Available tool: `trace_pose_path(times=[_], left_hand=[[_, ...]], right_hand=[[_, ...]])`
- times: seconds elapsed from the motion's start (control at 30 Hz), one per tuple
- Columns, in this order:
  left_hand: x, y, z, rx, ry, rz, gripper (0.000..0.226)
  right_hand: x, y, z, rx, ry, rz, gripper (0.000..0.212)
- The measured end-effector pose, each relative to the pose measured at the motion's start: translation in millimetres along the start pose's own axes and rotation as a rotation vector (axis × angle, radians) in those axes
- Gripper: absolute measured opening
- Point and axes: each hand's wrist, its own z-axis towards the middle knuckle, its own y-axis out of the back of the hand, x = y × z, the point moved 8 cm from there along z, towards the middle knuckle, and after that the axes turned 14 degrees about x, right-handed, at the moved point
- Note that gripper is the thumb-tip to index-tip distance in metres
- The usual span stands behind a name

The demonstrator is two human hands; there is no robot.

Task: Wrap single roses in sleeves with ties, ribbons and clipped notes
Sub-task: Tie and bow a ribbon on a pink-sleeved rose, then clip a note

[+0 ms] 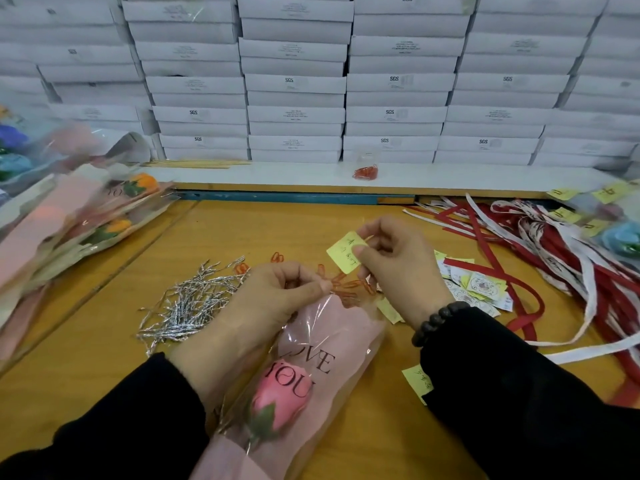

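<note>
A pink rose (278,400) lies in a pink and clear sleeve (332,337) printed LOVE YOU, its open end pointing away from me. My left hand (273,299) pinches the sleeve's top edge. Just above the sleeve, my right hand (394,265) pinches a yellow handwritten note (344,252). Orange paper clips (349,289) lie scattered between the two hands. A heap of silver twist ties (194,303) sits to the left of my left hand.
Wrapped roses (86,216) are stacked at the left. Red and white ribbons (561,258) sprawl at the right, beside printed cards (478,289) and more yellow notes (419,381). A bag of orange clips (366,169) sits on the white ledge below stacked white boxes (294,81).
</note>
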Motion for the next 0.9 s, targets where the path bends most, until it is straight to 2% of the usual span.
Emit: trace_pose_path(times=[0.13,0.23,0.3,0.4,0.77,0.9], left_hand=[[-3,-1,2,0.013,-0.042,0.059,0.011],[-3,3,1,-0.025,-0.055,0.064,0.01],[-2,7,1,-0.06,-0.058,0.05,0.018],[-2,10,2,-0.091,-0.064,0.039,0.024],[0,11,1,-0.091,-0.089,0.053,0.025],[0,13,0,-0.106,-0.076,0.012,0.027]], right_hand=[[-2,-16,1,0.094,-0.012,-0.076,0.026],[-2,-28,1,0.188,0.003,-0.015,0.03],[-3,-31,1,0.22,0.004,-0.003,0.031],[-5,-31,1,0.226,-0.001,0.011,0.029],[-2,-32,-4,0.263,-0.011,0.014,0.026],[0,-38,-6,0.305,-0.021,0.039,0.03]])
